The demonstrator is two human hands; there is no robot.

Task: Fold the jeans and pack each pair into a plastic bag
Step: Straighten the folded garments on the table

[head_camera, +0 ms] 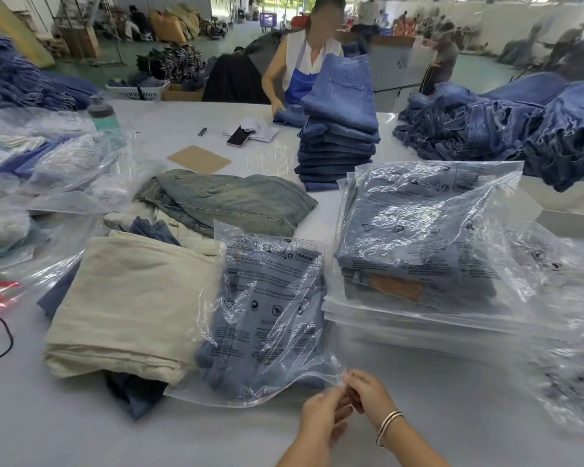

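Both hands, left hand point(321, 416) and right hand point(364, 394), pinch the near corner of the bag point(270, 318) holding folded jeans point(246, 352) on the surface point(81, 429). Sealing seems underway; next, press the flap shut.

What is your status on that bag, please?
Both hands pinching bag corner. Jeans inside, mouth unsealed. Nothing blocking.

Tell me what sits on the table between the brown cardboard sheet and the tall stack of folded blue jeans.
In the head view, between the cardboard sheet and the jeans stack lies bare white table; a dark phone on white cloth sits just behind that stretch.
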